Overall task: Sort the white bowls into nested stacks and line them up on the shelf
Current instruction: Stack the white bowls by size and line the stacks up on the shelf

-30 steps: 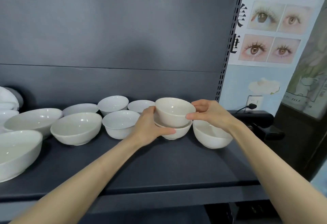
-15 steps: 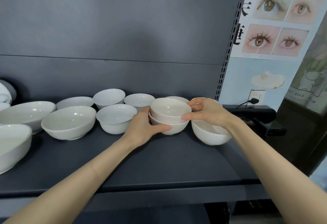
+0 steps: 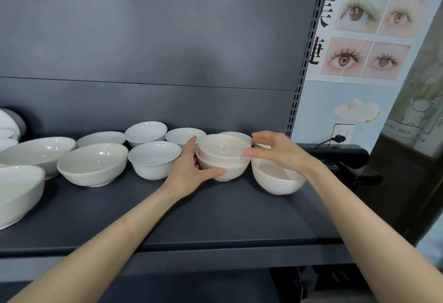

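Two small white bowls sit nested on the dark shelf (image 3: 191, 219). The top bowl (image 3: 223, 145) rests inside the lower bowl (image 3: 231, 171). My left hand (image 3: 191, 171) grips the lower bowl from the left, thumb across its front. My right hand (image 3: 275, 151) pinches the top bowl's right rim, thumb in front and fingers over the far edge. A similar bowl (image 3: 275, 180) stands just right of the stack, partly under my right wrist. Another bowl's rim (image 3: 236, 133) shows behind the stack.
Left of the stack stand three small bowls (image 3: 153, 161) (image 3: 146, 131) (image 3: 184, 135), a medium bowl (image 3: 93, 163), a shallow dish (image 3: 100, 137) and two large bowls (image 3: 36, 151) (image 3: 16, 192). A black device (image 3: 340, 156) sits past the shelf's right upright (image 3: 302, 87).
The top bowl has come down from above the lower bowl and now sits nested in it. Both hands stayed on the stack.
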The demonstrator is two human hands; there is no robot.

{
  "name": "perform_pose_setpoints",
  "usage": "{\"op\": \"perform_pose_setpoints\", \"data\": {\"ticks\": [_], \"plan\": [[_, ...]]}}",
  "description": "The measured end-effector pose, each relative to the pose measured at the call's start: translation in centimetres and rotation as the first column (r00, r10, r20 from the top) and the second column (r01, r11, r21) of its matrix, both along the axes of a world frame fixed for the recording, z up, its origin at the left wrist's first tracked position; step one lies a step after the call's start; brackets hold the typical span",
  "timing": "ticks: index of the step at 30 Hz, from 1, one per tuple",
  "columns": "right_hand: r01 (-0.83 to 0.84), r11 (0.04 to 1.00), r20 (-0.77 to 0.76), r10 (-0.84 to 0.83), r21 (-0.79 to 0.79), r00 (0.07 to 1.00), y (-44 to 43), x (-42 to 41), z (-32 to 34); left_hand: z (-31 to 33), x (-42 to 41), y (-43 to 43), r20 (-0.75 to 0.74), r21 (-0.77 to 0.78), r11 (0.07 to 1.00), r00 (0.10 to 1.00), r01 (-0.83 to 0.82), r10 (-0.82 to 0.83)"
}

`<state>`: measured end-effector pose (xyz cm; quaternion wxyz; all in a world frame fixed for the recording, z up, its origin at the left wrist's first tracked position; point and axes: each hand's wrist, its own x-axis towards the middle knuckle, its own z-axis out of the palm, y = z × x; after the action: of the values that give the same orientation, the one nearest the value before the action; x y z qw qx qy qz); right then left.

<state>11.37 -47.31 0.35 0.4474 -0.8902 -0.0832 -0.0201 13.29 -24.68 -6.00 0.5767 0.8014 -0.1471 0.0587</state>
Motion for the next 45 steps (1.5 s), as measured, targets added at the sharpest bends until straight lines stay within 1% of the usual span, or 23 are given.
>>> {"op": "perform_pose_setpoints", "data": {"ticks": [5, 8, 11, 14, 18, 22, 24, 28, 30, 32, 35, 38, 41, 45], "plan": [[0.114, 0.991, 0.056, -0.118, 0.072, 0.991, -3.7, -2.3, -0.5, -0.5, -0.2, -0.8, -0.041, -0.057, 0.998, 0.999, 0.023, -0.026], [0.154, 0.982, 0.065, -0.162, 0.113, 0.985, -5.2, -3.9, -1.3, -0.5, -0.4, -1.6, -0.037, -0.046, 0.998, 0.998, 0.04, -0.042], [0.139, 0.984, 0.031, -0.143, 0.116, 0.989, -5.7, -5.2, -2.2, -0.5, -0.4, -1.9, -0.012, -0.041, 0.999, 1.0, 0.017, -0.017], [0.105, 0.975, 0.027, -0.112, 0.194, 0.993, -5.3, -5.8, -3.1, -0.5, -0.3, -1.7, -0.005, -0.063, 0.998, 1.0, -0.015, 0.014], [0.051, 0.969, 0.077, -0.071, 0.242, 0.994, -4.3, -6.5, -3.8, -0.4, -0.5, -1.5, -0.01, -0.098, 0.995, 1.0, -0.027, 0.026], [0.062, 0.967, 0.132, -0.097, 0.249, 0.986, -3.4, -7.1, -3.5, -0.6, -0.9, -1.2, -0.018, -0.092, 0.994, 0.998, -0.06, 0.058], [0.099, 0.967, 0.147, -0.136, 0.236, 0.98, -3.5, -7.0, -3.7, -0.8, -0.9, -1.1, -0.037, -0.101, 0.993, 0.997, -0.064, 0.061], [0.221, 0.915, 0.128, -0.277, 0.336, 0.952, -4.3, -6.8, -3.5, -0.8, -0.8, -0.8, -0.075, -0.11, 0.993, 0.997, -0.043, 0.035], [0.239, 0.9, 0.137, -0.306, 0.365, 0.942, -4.4, -6.5, -2.4, -0.8, -0.8, -0.5, -0.086, -0.121, 0.992, 0.996, -0.026, 0.015], [0.208, 0.905, 0.156, -0.281, 0.372, 0.947, -3.9, -5.8, -1.1, -0.7, -0.8, -0.3, -0.103, -0.128, 0.992, 0.994, 0.01, -0.023], [0.119, 0.911, 0.159, -0.195, 0.396, 0.968, -1.5, -4.5, 0.1, -0.7, -1.0, 0.0, -0.131, -0.139, 0.985, 0.984, 0.098, -0.117], [0.066, 0.924, 0.144, -0.128, 0.376, 0.981, 1.0, -3.2, 0.0, -0.6, -1.3, 0.1, -0.149, -0.152, 0.97, 0.966, 0.189, -0.211], [0.047, 0.934, 0.134, -0.101, 0.354, 0.986, 2.4, -2.5, -0.6, -0.8, -1.2, 0.1, -0.117, -0.18, 0.954, 0.957, 0.241, -0.264], [0.041, 0.922, 0.099, -0.085, 0.386, 0.991, 2.4, -1.9, -1.5, -0.8, -1.2, -0.1, -0.081, -0.181, 0.943, 0.952, 0.278, -0.296]]}}
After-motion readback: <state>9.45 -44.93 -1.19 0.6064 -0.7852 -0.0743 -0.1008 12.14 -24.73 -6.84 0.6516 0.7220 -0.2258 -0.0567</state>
